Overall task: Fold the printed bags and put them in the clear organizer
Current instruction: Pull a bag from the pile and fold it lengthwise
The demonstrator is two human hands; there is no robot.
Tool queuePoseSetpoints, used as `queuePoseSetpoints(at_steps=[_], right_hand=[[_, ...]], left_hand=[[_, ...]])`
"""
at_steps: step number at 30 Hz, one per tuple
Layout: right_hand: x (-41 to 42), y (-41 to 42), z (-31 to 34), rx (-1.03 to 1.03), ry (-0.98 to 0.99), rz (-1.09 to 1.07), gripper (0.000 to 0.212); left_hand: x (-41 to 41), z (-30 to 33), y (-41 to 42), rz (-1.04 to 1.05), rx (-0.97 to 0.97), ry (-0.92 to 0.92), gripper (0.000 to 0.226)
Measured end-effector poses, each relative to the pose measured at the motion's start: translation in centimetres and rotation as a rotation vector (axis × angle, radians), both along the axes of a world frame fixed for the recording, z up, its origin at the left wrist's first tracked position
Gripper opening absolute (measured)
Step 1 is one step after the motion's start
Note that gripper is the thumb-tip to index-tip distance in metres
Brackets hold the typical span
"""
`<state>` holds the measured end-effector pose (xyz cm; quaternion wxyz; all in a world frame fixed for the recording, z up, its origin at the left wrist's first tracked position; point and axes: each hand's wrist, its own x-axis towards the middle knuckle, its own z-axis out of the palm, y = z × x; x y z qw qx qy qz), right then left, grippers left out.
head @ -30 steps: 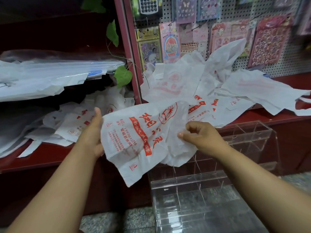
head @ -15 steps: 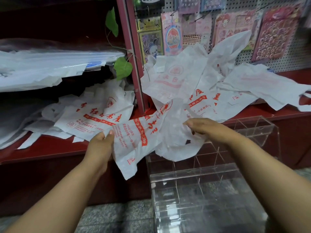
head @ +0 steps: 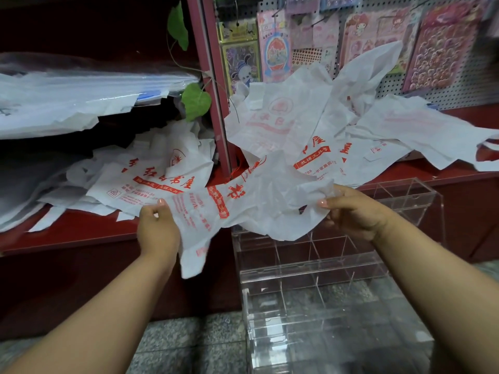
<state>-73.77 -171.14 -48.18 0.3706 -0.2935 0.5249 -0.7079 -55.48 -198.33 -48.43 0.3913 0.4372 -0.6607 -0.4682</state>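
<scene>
Head cam: both hands hold one printed bag (head: 243,203) up in the air, in front of the red shelf (head: 81,233) & just above the clear organizer (head: 310,265). Left hand (head: 158,228) pinches the bag's left edge, thumb on top. Right hand (head: 356,211) grips the crumpled right end, fingers curled round it. The bag is stretched betw. them, wrinkly, one corner hanging down. It's not folded yet.

More bags lie in a messy pile on the shelf (head: 297,125), w/ another heap to the left (head: 151,179). The organizer's slots look empty, tho clear plastic makes it hard to be sure.

Step now, I think: flatten this bag so it can be folded. Next move prob. needs both ends pulled tight & brought together into a small neat shape that fits a slot. Thin plastic is slippery & may puff back open.
</scene>
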Motion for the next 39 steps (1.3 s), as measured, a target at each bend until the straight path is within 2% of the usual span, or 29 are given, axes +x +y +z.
queuePoseSetpoints(at_steps=[1,3,5,8,11,13,15,19,22,26,29,31,35,38,39], right_hand=[[0.0,0.1,0.0,-0.007,-0.007,-0.028,0.079],[0.2,0.2,0.0,-0.021,-0.031,-0.072,0.060],[0.3,0.3,-0.2,-0.038,-0.092,-0.103,0.048],[0.7,0.0,-0.6,-0.065,-0.181,-0.091,0.078],[1.2,-0.4,-0.7,-0.102,-0.254,-0.094,0.091],[1.4,-0.6,-0.7,-0.119,-0.286,-0.105,0.094],[1.4,-0.6,-0.8,-0.131,-0.298,-0.093,0.089],[1.4,-0.3,-0.6,-0.213,-0.336,-0.065,0.070],[1.5,0.3,-0.3,-0.250,-0.336,-0.089,0.045],[0.2,1.8,-0.6,-0.319,-0.396,-0.123,0.063],[-0.9,3.3,-1.0,-0.378,-0.467,-0.111,0.066],[-1.0,4.2,-1.0,-0.403,-0.445,-0.061,0.068],[-0.7,4.9,-0.7,-0.187,-0.244,-0.102,0.050],[-0.5,4.9,-0.6,0.266,0.098,-0.099,0.031],[-0.4,5.0,-0.5,0.463,0.260,-0.068,0.035]], left_hand=[[-0.1,0.1,-0.1,-0.008,0.126,0.022,0.044],[-0.1,0.6,0.3,-0.099,0.442,0.103,0.045],[0.3,0.9,1.1,-0.203,0.638,0.066,0.047],[0.9,0.1,1.9,-0.276,0.843,-0.083,0.051],[1.3,-1.6,3.1,-0.306,0.909,-0.159,0.034],[1.2,-2.6,4.0,-0.284,0.859,-0.135,0.018],[0.8,-3.5,4.0,-0.221,0.757,-0.053,0.018],[0.6,-4.7,2.3,-0.098,0.345,-0.073,0.019],[1.0,-3.7,1.8,-0.067,0.112,-0.123,0.022],[1.3,-2.5,0.1,-0.108,-0.024,-0.177,0.025],[2.1,-2.2,-1.0,-0.127,-0.048,-0.187,0.026],[2.5,-2.1,-1.4,-0.137,-0.063,-0.218,0.027],[3.0,-2.2,-1.9,-0.146,-0.068,-0.239,0.028],[3.1,-2.1,-1.8,-0.190,-0.038,-0.245,0.028],[3.2,-2.2,-1.7,-0.206,-0.028,-0.260,0.028]])
